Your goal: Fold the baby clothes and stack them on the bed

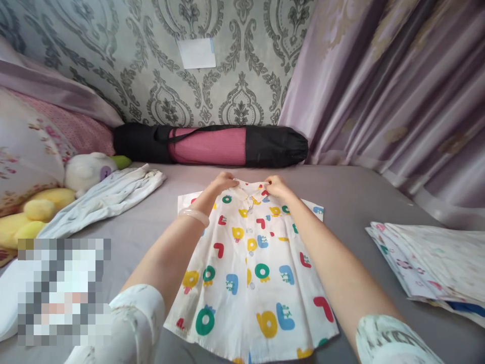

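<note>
A white short-sleeved shirt (242, 263) with colourful letter prints lies spread out, front up, on the grey sheet (144, 242). Its collar points away from me and its hem is nearest. My left hand (224, 181) pinches the left side of the collar, fingers closed on the cloth. At the collar's right side, my right hand (276, 186) grips the fabric between thumb and fingers. Both forearms pass over the shirt and cover parts of its sleeves and sides.
A pink and black rolled bag (208, 146) lies along the wall. Folded clothes (435, 263) are stacked at right. On the left are a light garment (109, 197), a white plush toy (89, 172), yellow plush (41, 207) and a floral pillow (30, 146).
</note>
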### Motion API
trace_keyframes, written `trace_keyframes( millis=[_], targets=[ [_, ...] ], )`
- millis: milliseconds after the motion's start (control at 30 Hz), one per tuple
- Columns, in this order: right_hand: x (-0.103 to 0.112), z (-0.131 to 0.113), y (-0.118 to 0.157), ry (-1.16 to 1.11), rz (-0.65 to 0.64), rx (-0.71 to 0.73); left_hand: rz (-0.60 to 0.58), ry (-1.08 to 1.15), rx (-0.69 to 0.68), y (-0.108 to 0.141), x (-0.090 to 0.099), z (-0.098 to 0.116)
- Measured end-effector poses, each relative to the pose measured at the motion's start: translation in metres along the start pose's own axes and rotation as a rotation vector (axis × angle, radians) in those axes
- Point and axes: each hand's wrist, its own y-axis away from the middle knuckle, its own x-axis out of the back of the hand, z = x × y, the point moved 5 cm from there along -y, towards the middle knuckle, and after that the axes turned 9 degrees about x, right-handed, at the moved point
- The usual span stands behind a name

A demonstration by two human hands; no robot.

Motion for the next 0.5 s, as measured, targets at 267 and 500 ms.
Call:
trace_keyframes(
  millis=[267,500],
  targets=[
    [-0.021,-0.014,0.033,0.203,0.283,-0.041,0.349,-0.36,-0.187,0.014,-0.027,-0.007],
    [-0.021,-0.007,0.03,0.219,0.292,-0.07,0.476,-0.349,-0.003,0.017,-0.019,-0.016]
  ],
)
